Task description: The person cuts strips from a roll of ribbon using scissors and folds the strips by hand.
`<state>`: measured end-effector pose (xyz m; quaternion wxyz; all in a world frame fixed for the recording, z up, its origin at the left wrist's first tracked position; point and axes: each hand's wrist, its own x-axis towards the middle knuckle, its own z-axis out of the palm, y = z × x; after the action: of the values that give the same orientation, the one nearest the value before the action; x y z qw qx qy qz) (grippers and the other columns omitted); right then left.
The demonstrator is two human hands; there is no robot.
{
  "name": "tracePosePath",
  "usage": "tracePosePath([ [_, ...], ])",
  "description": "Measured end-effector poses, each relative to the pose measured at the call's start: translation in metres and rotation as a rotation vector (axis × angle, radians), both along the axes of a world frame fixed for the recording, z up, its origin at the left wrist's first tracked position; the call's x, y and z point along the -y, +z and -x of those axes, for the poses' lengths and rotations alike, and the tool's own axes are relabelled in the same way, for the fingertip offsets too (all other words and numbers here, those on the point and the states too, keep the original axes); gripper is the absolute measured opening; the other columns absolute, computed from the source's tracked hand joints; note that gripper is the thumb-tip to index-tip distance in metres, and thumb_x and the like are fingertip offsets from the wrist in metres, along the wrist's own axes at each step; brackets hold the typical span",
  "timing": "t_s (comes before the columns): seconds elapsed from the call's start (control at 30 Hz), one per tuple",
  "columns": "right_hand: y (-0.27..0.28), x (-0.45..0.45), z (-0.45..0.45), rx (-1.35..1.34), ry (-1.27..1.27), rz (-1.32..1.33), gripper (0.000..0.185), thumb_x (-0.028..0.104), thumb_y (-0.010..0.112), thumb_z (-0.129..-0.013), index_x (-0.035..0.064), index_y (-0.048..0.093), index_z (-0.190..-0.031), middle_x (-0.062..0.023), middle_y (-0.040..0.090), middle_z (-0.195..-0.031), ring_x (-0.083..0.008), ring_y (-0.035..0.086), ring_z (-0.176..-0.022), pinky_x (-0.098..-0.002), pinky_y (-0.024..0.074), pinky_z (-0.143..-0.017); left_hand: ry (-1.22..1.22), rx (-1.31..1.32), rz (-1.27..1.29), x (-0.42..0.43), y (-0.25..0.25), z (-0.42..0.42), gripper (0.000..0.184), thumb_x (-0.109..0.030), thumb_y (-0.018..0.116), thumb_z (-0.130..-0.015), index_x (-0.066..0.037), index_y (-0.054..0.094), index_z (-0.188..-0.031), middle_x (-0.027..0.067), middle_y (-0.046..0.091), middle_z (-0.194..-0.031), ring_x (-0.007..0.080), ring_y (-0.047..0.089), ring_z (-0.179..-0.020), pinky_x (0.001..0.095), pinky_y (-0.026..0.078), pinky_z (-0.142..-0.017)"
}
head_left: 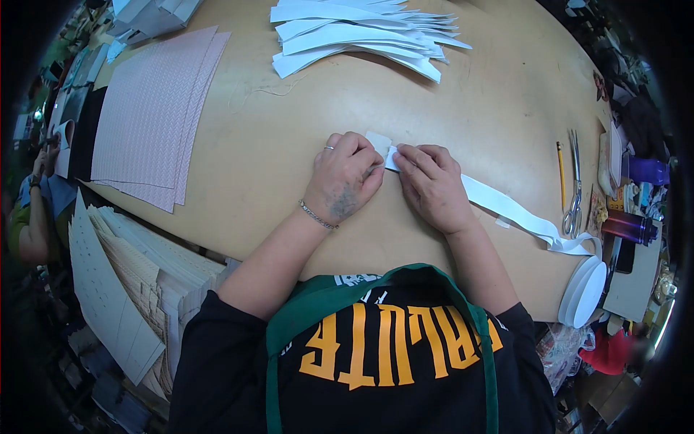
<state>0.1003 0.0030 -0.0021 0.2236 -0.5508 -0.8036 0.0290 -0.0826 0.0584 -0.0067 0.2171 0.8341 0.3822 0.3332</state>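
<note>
A long white strip point(506, 205) runs across the table from a white roll point(583, 291) at the right to between my hands. My right hand point(432, 181) is closed on the strip near its end, fingertips pressed on it. Beside it, my left hand point(345, 173) has its fingers pinched together at a small white piece point(378, 143), whose upper part shows between the hands. The fingertips of the two hands are a short gap apart.
Several white strips point(361, 36) lie piled at the top. Pink patterned sheets point(152, 108) lie at the left, above stacked card patterns point(116, 282). A pencil point(562, 173) and scissors point(575, 188) lie at the right, near bottles point(627, 224). Another person's arm point(35, 217) shows at far left.
</note>
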Motion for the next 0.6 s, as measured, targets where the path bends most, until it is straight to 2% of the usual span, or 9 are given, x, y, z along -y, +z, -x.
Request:
tracePosePath([
  [0.1, 0.002, 0.0, 0.003, 0.027, -0.007, -0.051, 0.035, 0.01, 0.063, -0.073, 0.0079, 0.06, -0.108, -0.0024, 0.057, -0.114, -0.0234, 0.054, -0.101, -0.0384, 0.044, -0.083, -0.008, -0.001, -0.012, 0.0, 0.001, 0.0, 0.01, -0.007, 0.071, -0.068, -0.008, 0.065, -0.077, 0.0058, 0.056, -0.086, 0.0246, 0.054, -0.081, 0.0348, 0.046, -0.07],
  [0.2, 0.001, 0.001, 0.004, 0.035, -0.021, -0.067, 0.032, 0.01, 0.063, -0.074, 0.0069, 0.061, -0.105, -0.0021, 0.057, -0.113, -0.0227, 0.054, -0.099, -0.038, 0.0439, -0.081, 0.004, -0.006, -0.033, 0.001, -0.004, -0.001, 0.006, -0.013, 0.069, -0.068, -0.012, 0.064, -0.072, 0.001, 0.053, -0.087, 0.0219, 0.053, -0.084, 0.0362, 0.047, -0.067],
  [0.3, 0.001, 0.001, 0.01, 0.027, -0.055, -0.059, 0.028, 0.01, 0.063, -0.075, 0.0064, 0.062, -0.102, -0.0016, 0.058, -0.111, -0.0217, 0.055, -0.097, -0.0378, 0.0442, -0.078, -0.02, -0.009, -0.048, 0.001, -0.001, 0.0, 0.012, -0.007, 0.072, -0.066, -0.01, 0.068, -0.077, 0.0047, 0.057, -0.087, 0.0219, 0.055, -0.081, 0.0335, 0.046, -0.069],
  [0.6, 0.001, 0.001, 0.009, 0.027, -0.044, -0.094, 0.027, 0.01, 0.065, -0.073, 0.0055, 0.062, -0.1, -0.0012, 0.058, -0.109, -0.021, 0.056, -0.092, -0.0363, 0.0462, -0.073, -0.057, 0.008, -0.031, -0.001, -0.003, 0.002, 0.012, -0.007, 0.073, -0.065, -0.011, 0.068, -0.076, 0.0019, 0.058, -0.087, 0.0217, 0.055, -0.082, 0.0338, 0.047, -0.067],
])
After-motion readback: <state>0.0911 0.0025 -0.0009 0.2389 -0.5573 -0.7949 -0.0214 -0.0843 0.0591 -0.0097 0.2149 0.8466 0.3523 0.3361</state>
